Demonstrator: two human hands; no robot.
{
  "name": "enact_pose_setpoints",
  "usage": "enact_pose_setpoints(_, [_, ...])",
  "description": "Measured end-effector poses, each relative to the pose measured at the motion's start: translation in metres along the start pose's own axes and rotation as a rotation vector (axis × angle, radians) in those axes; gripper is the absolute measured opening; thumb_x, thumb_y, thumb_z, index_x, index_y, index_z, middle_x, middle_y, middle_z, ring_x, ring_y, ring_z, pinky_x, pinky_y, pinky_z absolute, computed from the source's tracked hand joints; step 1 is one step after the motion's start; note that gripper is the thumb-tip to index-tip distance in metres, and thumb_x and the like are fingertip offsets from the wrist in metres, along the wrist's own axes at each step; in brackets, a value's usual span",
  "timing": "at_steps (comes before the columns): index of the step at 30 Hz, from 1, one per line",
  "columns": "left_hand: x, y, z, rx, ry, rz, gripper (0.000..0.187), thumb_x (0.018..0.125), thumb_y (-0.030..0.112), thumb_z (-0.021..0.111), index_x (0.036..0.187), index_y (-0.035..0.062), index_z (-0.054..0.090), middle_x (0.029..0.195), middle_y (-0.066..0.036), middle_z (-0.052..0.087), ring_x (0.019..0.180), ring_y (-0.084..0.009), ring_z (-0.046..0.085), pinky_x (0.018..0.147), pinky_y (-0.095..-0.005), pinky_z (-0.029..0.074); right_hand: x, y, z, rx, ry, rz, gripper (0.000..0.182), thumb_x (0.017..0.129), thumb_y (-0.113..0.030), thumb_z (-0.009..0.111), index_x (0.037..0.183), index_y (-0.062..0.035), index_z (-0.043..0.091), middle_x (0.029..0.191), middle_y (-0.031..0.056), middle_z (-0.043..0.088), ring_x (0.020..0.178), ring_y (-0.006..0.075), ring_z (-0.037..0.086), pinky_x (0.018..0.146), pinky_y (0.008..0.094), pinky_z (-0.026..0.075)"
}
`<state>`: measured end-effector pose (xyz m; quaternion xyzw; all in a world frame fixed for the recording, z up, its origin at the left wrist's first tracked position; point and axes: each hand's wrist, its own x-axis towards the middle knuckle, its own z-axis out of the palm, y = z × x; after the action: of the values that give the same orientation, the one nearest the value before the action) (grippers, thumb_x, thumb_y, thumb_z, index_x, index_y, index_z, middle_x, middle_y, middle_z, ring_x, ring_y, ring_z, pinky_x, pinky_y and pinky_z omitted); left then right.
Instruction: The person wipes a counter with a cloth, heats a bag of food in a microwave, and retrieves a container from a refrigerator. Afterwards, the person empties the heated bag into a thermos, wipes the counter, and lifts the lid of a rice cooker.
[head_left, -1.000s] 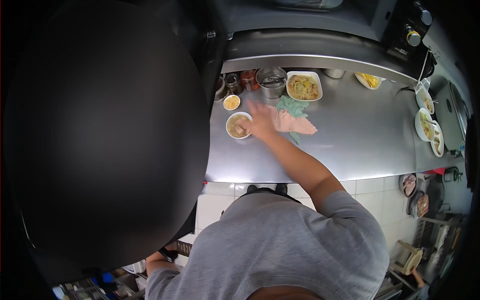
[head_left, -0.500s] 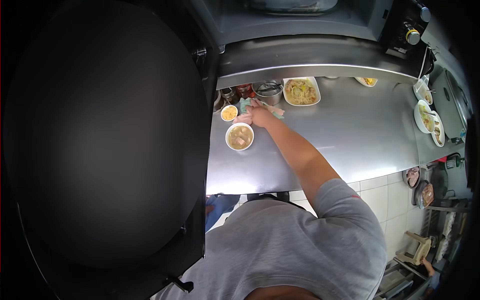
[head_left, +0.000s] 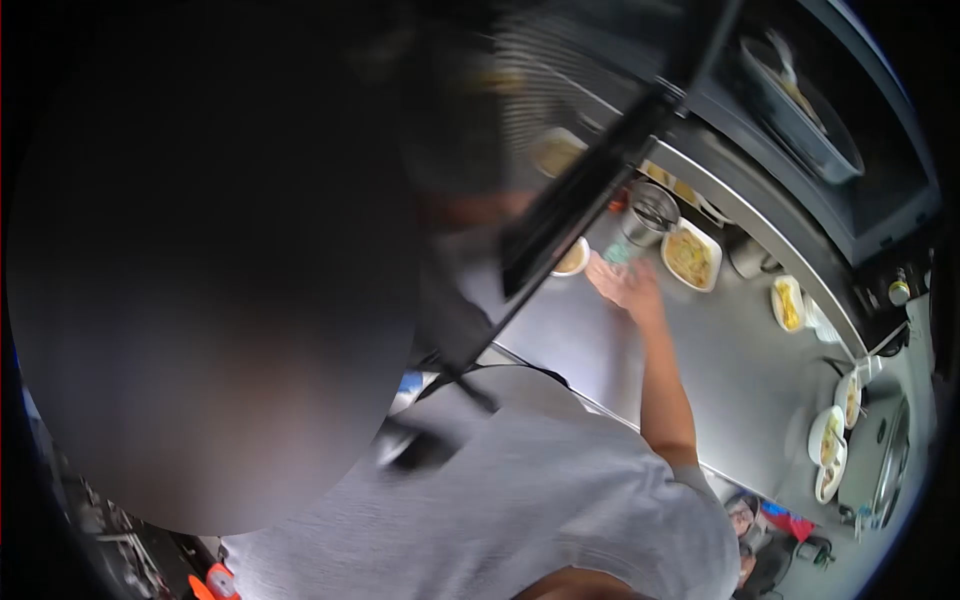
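Note:
My right hand [head_left: 636, 290] reaches over the steel counter and is on a pink and green cloth [head_left: 606, 276], which bunches beside the fingers; the fingers are somewhat smeared by motion. Just left of it, a white bowl of food [head_left: 572, 260] is partly covered by the dark edge of the open microwave door [head_left: 590, 190]. Beyond the cloth stands a metal pot [head_left: 652, 212] with utensils inside. Close to its right lies a square white dish of noodles [head_left: 690, 256]. My left hand is out of sight.
The microwave [head_left: 880, 190] overhangs the counter [head_left: 740, 390], a glass dish [head_left: 800, 105] inside it. A small dish of yellow food [head_left: 788, 303] sits further right, near several white bowls [head_left: 826, 436] and a grey cooker [head_left: 880, 455]. A blurred forearm [head_left: 470, 210] shows behind the door.
The view has swung and tilted, so the door edge now slants across the counter and the microwave sits at upper right. My right hand stays at the cloth.

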<state>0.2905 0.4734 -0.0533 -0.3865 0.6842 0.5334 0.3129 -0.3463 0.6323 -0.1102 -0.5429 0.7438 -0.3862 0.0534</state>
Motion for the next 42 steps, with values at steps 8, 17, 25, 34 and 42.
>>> enact_pose_setpoints(8, [0.034, -0.024, -0.144, 0.236, 0.472, 0.236, 0.009, 0.059, 0.001, 0.064, 0.062, 0.0086, 0.060, 0.061, -0.002, 0.057, 0.053, -0.0112, 0.049, 0.046, -0.0264, 0.042, -0.042, -0.106, -0.088, 0.272, 0.169, 0.340, 0.039, 0.078, -0.008, 0.063, 0.116, 0.0006, 0.057, 0.109, 0.0151, 0.062, 0.100, 0.0228, 0.059, 0.089, 0.0311, 0.045])
enact_pose_setpoints(17, [0.142, 0.154, -0.084, -0.191, 1.260, 0.711, 0.073, 0.087, 0.039, 0.058, 0.138, -0.0045, 0.029, 0.132, -0.021, 0.045, 0.124, -0.0289, 0.043, 0.101, -0.0346, 0.033, -0.062, -0.261, -0.096, 0.722, 0.233, 0.218, 0.033, 0.083, -0.002, 0.059, 0.116, 0.0004, 0.056, 0.102, 0.0089, 0.063, 0.092, 0.0123, 0.058, 0.082, 0.0249, 0.046])
enact_pose_setpoints(25, [0.056, 0.247, -0.031, -0.381, 0.832, 1.040, 0.053, 0.088, 0.021, 0.059, 0.134, 0.0022, 0.040, 0.134, -0.017, 0.045, 0.127, -0.0235, 0.040, 0.101, -0.0336, 0.033, -0.064, -0.282, -0.138, 0.520, 0.397, 0.111, 0.031, 0.083, -0.005, 0.060, 0.113, -0.0006, 0.058, 0.103, 0.0074, 0.063, 0.093, 0.0119, 0.058, 0.083, 0.0247, 0.046])
enact_pose_setpoints(34, [-0.046, 0.291, -0.027, -0.551, 0.706, 1.345, 0.040, 0.090, 0.010, 0.054, 0.127, -0.0008, 0.045, 0.123, -0.011, 0.052, 0.114, -0.0171, 0.049, 0.097, -0.0310, 0.038, 0.075, -0.236, -0.277, -0.734, 0.881, -0.230, 0.047, 0.069, -0.013, 0.070, 0.114, -0.0080, 0.058, 0.115, 0.0145, 0.057, 0.111, 0.0309, 0.050, 0.100, 0.0431, 0.035])
enact_pose_setpoints(42, [0.069, 0.269, -0.006, -0.795, 0.661, 1.226, 0.044, 0.095, 0.021, 0.046, 0.133, 0.0004, 0.038, 0.129, -0.013, 0.047, 0.115, -0.0231, 0.049, 0.096, -0.0339, 0.042, 0.149, -0.209, -0.336, -0.908, 0.284, -0.425, 0.019, 0.067, -0.010, 0.071, 0.078, -0.0077, 0.056, 0.083, 0.0044, 0.060, 0.092, 0.0262, 0.055, 0.081, 0.0406, 0.039])
